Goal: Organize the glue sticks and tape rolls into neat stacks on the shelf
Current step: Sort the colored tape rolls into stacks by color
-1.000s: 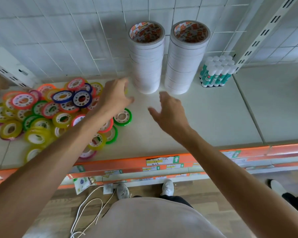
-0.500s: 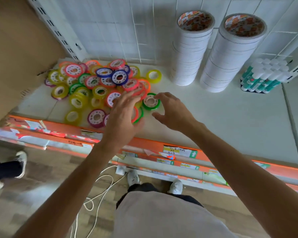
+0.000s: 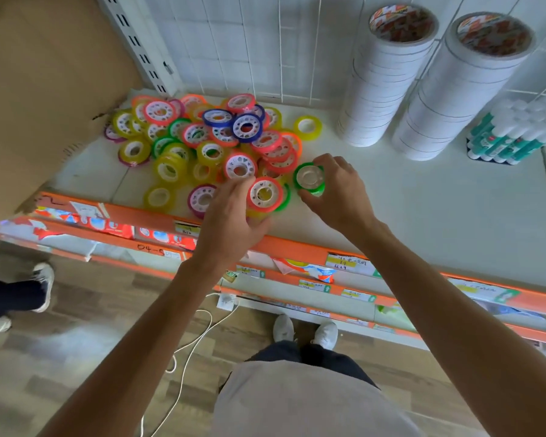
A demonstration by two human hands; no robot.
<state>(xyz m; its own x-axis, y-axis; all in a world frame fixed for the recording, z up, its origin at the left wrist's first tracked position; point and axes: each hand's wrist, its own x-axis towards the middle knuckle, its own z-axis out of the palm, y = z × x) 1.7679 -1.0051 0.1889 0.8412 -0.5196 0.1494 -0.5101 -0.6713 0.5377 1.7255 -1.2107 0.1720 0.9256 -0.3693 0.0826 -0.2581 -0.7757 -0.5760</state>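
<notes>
A loose pile of small coloured tape rolls (image 3: 202, 143) covers the left part of the white shelf (image 3: 423, 209). My left hand (image 3: 230, 216) grips a red tape roll (image 3: 264, 193) at the pile's front edge, lifted off a green and a yellow roll beneath. My right hand (image 3: 338, 190) pinches a green tape roll (image 3: 309, 178) just right of the pile. Two tall stacks of white tape rolls (image 3: 382, 77) (image 3: 460, 89) stand at the back. A block of upright glue sticks (image 3: 514, 134) stands at the far right.
A brown cardboard sheet (image 3: 44, 89) leans at the shelf's left end. Orange price rails (image 3: 297, 250) edge this shelf and the lower ones. A white cable (image 3: 189, 348) lies on the wooden floor. Another person's legs and shoes (image 3: 16, 294) stand at the left.
Both hands dropped from near the white stacks to the pile's front edge. The left hand closed on a red roll, the right on a green one. The view swung left.
</notes>
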